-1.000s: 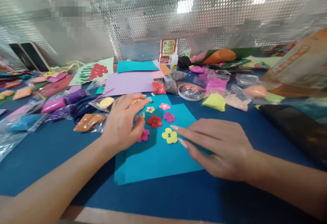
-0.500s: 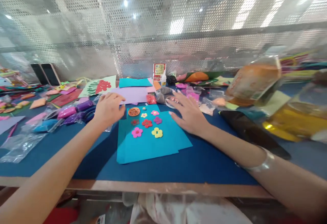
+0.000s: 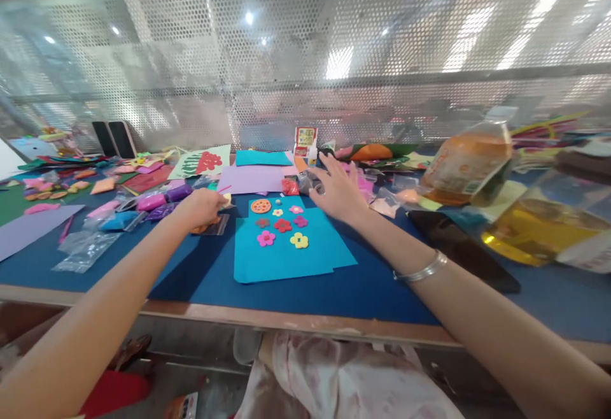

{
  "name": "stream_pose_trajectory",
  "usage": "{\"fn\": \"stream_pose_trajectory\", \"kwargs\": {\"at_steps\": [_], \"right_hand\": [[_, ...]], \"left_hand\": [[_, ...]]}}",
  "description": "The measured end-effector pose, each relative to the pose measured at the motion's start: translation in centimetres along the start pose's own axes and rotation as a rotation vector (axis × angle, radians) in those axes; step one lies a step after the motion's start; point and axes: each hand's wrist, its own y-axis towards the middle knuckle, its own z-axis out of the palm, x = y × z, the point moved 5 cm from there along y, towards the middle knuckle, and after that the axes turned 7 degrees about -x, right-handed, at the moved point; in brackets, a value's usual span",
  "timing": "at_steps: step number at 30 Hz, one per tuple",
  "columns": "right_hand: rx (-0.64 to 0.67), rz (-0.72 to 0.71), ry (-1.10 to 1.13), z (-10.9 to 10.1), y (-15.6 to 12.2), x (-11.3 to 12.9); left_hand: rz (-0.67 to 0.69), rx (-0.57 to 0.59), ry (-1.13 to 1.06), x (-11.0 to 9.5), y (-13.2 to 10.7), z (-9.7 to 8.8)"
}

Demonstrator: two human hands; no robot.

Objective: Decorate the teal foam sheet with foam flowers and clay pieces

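Note:
My left hand (image 3: 205, 209) is left of the blue paper, fingers curled together. A small pale-yellow bit (image 3: 226, 200) shows at its fingertips, and a clear plastic bag with something orange (image 3: 212, 226) shows just under the hand. What the fingers grip is mostly hidden. My right hand (image 3: 338, 188) hovers with spread fingers over the paper's far right corner, near a grey bag (image 3: 304, 183). On the blue paper (image 3: 272, 267) lie a pink flower (image 3: 266, 238), a yellow flower (image 3: 299, 240), a red flower (image 3: 282, 225), several smaller flowers and an orange round piece (image 3: 260, 206).
Bagged coloured clay (image 3: 151, 202) lies at left. Behind the blue paper are lilac paper (image 3: 248, 180) and a glue bottle (image 3: 312, 152). At right stand a tilted-looking drink bottle (image 3: 465, 164) and a jug of yellow liquid (image 3: 529, 234), beside a dark flat object (image 3: 463, 247).
My left hand has lowered and its fingers have closed near the plastic bag. My right hand stays spread beside the paper. The whole view has shifted a little with my head.

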Motion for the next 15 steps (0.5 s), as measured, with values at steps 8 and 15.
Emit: {"fn": "stream_pose_trajectory", "kwargs": {"at_steps": [8, 15], "right_hand": [[-0.009, -0.216, 0.149, 1.1, -1.7, 2.9], [0.208, -0.232, 0.201, 2.0, -2.3, 2.1]], "left_hand": [[-0.018, -0.088, -0.920, -9.9, 2.5, -0.5], [-0.088, 0.035, -1.284, -12.9, 1.7, 2.5]]}}
